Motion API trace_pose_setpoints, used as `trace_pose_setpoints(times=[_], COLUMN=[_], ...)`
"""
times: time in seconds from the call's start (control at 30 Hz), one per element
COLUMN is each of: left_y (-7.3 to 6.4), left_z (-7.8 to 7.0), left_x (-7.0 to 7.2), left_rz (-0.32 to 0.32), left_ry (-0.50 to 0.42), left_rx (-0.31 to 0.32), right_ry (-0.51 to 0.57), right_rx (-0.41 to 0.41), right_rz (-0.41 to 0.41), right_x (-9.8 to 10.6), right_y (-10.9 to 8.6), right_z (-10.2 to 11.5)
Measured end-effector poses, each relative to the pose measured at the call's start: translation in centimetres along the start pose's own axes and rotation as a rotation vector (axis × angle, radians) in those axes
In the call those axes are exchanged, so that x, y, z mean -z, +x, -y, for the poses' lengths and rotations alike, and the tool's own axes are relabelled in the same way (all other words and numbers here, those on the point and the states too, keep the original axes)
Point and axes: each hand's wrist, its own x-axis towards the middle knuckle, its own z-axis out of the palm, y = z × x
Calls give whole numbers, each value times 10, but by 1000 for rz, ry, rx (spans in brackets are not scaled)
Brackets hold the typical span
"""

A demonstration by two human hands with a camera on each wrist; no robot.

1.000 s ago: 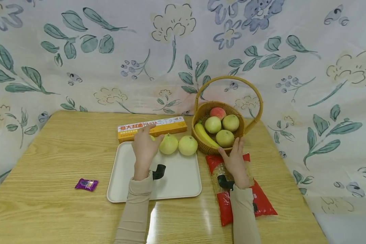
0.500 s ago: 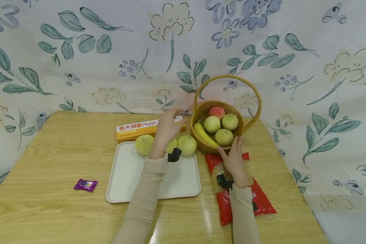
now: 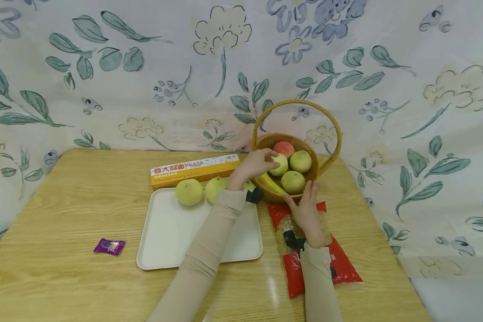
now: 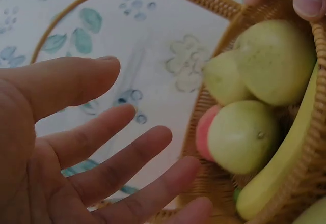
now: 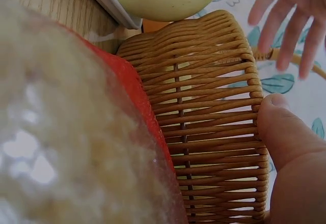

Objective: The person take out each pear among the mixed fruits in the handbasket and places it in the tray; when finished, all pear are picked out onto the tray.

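"Basket (image 3: 271, 196) right of centre on the wooden table (image 3: 64, 201), floral cloth (image 3: 144, 89) behind!"

"Inside?"

"One peach (image 3: 283, 147), one banana (image 3: 271, 184), three green fruits (image 3: 300, 161)! Tray (image 3: 164, 237), centre: three pale fruits (image 3: 189, 192)."

"Hands?"

"Left hand (image 3: 254, 164) at the basket's left side, fingers apart; right hand (image 3: 307, 214) spread, thumb and fingers touching its front rim, one bag (image 3: 339, 264) below."

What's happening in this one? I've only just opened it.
A person's left hand, fingers spread, hovers at a wicker basket and holds nothing. Their right hand touches the basket's near rim. In the basket are a banana, a red fruit and three pale green fruits; more round yellow-green fruits sit at the white tray's far edge.
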Motion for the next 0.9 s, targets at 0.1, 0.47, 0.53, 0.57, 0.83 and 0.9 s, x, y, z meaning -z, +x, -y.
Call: trace_pose_setpoints(times=[0.1, 0.47, 0.53, 0.57, 0.83, 0.9], left_y=[12, 47, 52, 54, 59, 60], left_z=[-2, -19, -21, -21, -24, -24], left_x=[-10, -41, -45, -47, -57, -60], left_rz=[57, 132, 156, 171, 241, 244], left_ry=[25, 153, 180, 194, 257, 259], left_rx=[11, -30, -12, -4, 44, 49], right_ry=[-10, -3, -2, -2, 7, 8], right_rx=[3, -8, -11, -8, 5, 1], right_rz=[-3, 10, 11, 10, -8, -8], right_x=[0, 1, -1, -1, -1, 0], right_y=[0, 2, 3, 3, 4, 4], right_z=[-1, -2, -3, -3, -3, -3])
